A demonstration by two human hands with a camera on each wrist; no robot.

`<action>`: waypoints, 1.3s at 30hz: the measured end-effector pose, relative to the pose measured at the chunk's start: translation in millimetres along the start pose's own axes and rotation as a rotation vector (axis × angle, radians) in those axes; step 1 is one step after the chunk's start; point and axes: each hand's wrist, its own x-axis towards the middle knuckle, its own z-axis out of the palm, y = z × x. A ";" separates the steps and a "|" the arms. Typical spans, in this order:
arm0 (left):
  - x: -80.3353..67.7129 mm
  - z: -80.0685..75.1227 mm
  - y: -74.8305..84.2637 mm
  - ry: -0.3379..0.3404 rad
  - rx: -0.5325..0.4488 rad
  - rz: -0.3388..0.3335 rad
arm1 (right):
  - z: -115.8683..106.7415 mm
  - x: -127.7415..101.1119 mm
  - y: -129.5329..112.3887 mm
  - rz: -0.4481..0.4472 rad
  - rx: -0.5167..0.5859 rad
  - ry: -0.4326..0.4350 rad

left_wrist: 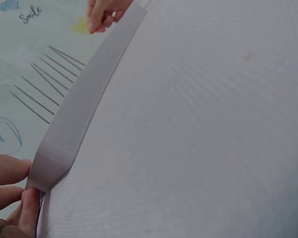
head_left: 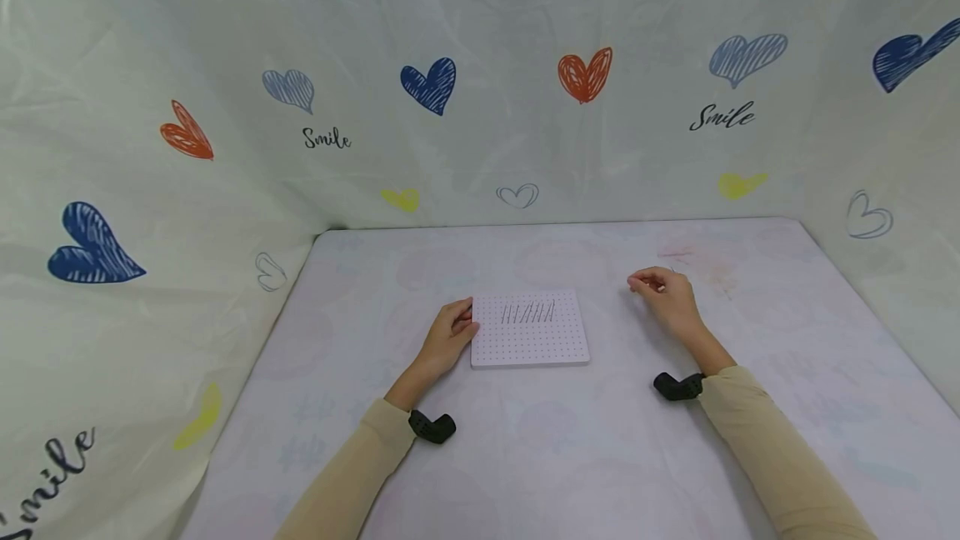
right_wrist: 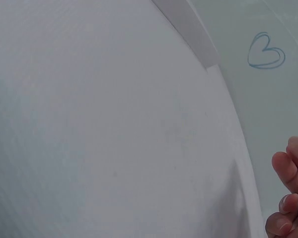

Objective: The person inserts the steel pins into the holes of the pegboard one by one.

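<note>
A white pegboard (head_left: 530, 348) with rows of small holes lies on the table. Several thin metal pins (head_left: 528, 312) stand in a row in its upper half, leaning at slightly different angles; in the left wrist view the pins (left_wrist: 49, 84) rise above the board's edge (left_wrist: 84, 94). My left hand (head_left: 448, 330) grips the board at its left edge, fingers (left_wrist: 7, 171) on it. To the right of the board, my right hand (head_left: 663, 294) is held apart from it, thumb and fingertips brought together, fingers curled. I cannot tell whether something thin is between them.
The pale table (head_left: 540, 432) extends around the board on all sides. Faint reddish marks (head_left: 701, 261) show on it behind the right hand. A white sheet (head_left: 480, 7) printed with hearts and "Smile" hangs at the back and sides. Each wrist wears a black camera (head_left: 433, 427).
</note>
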 end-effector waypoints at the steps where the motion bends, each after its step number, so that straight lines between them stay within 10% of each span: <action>1: -0.3 -0.1 -0.1 0.000 -0.001 0.002 | -2.5 0.0 1.0 0.006 -0.006 0.001; 39: 0.1 0.6 3.2 0.005 0.039 -0.023 | -44.9 15.0 46.9 0.242 -0.115 0.170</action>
